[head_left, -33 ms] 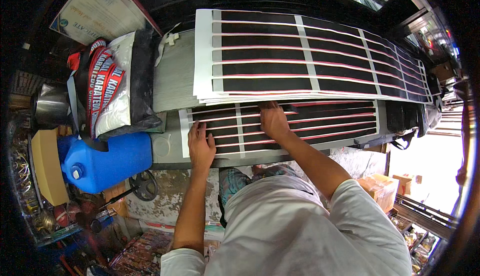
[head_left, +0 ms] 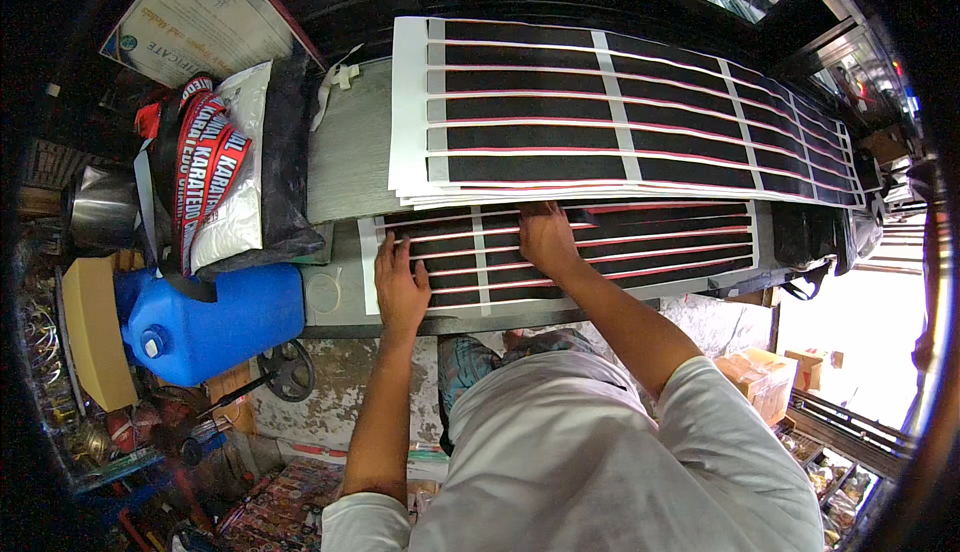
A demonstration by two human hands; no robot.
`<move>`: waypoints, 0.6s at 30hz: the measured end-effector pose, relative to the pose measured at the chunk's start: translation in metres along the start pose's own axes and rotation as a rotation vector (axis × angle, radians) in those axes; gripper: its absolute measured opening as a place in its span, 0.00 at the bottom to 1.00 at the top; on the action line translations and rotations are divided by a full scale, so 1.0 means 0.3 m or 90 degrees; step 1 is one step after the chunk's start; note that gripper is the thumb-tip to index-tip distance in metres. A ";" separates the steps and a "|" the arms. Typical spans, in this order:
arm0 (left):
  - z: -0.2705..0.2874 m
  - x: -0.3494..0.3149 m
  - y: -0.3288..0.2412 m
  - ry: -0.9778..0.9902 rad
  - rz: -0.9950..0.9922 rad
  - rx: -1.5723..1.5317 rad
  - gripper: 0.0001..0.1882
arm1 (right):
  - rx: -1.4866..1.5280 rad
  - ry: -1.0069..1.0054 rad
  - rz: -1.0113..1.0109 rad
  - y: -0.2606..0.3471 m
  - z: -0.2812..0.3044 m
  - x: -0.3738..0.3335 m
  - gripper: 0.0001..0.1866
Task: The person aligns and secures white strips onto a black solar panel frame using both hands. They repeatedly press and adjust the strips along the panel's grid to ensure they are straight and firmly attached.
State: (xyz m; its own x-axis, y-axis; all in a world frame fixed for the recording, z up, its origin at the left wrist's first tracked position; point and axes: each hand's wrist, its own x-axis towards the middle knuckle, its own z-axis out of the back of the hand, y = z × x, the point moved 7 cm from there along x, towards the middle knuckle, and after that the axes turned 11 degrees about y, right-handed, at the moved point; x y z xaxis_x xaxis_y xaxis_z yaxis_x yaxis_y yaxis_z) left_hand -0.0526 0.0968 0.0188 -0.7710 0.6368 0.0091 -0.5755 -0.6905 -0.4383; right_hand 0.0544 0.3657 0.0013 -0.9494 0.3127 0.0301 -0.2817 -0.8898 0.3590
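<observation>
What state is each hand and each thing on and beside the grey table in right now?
Left hand: flat, pressing the lower sheet's left part.
Right hand: flat on the lower sheet, near the stack's edge.
Lower black-striped white sheet: lying flat, partly under the stack.
Stack of black-striped white sheets: flat, edges fanned.
Blue plastic jerrycan: on its side, capped.

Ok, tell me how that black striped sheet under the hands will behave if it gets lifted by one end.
The striped sheet looks thin and long, so it would probably flop and sag. It lies flat under the left hand and right hand, so it seems light and may slide on the smooth worktop.
</observation>
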 end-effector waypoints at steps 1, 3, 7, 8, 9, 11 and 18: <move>0.012 0.050 0.015 -0.012 -0.003 0.022 0.28 | -0.029 -0.004 0.026 -0.018 -0.038 0.037 0.12; 0.001 0.102 0.095 -0.009 0.010 0.063 0.29 | -0.067 0.061 0.012 -0.007 -0.096 0.084 0.14; -0.045 0.222 0.143 0.123 0.013 0.077 0.31 | -0.094 -0.042 -0.019 -0.139 -0.240 0.119 0.20; -0.053 0.222 0.170 0.153 0.011 0.075 0.32 | -0.099 -0.011 -0.019 -0.121 -0.250 0.123 0.20; -0.043 0.201 0.198 0.133 0.020 0.108 0.31 | -0.104 0.022 -0.012 -0.083 -0.238 0.132 0.21; -0.056 0.190 0.239 0.190 0.072 0.108 0.30 | -0.044 0.131 -0.035 -0.072 -0.238 0.141 0.23; -0.048 0.208 0.231 0.200 0.066 0.111 0.28 | 0.295 0.275 -0.127 -0.131 -0.324 0.184 0.26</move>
State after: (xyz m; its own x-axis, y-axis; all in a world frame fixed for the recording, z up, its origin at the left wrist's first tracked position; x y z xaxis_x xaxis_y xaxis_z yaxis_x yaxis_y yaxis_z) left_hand -0.1368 0.0936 -0.0238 -0.7216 0.6162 -0.3155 -0.5574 -0.7874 -0.2631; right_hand -0.0006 0.3856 -0.1018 -0.8827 0.2089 -0.4211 -0.4606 -0.5630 0.6862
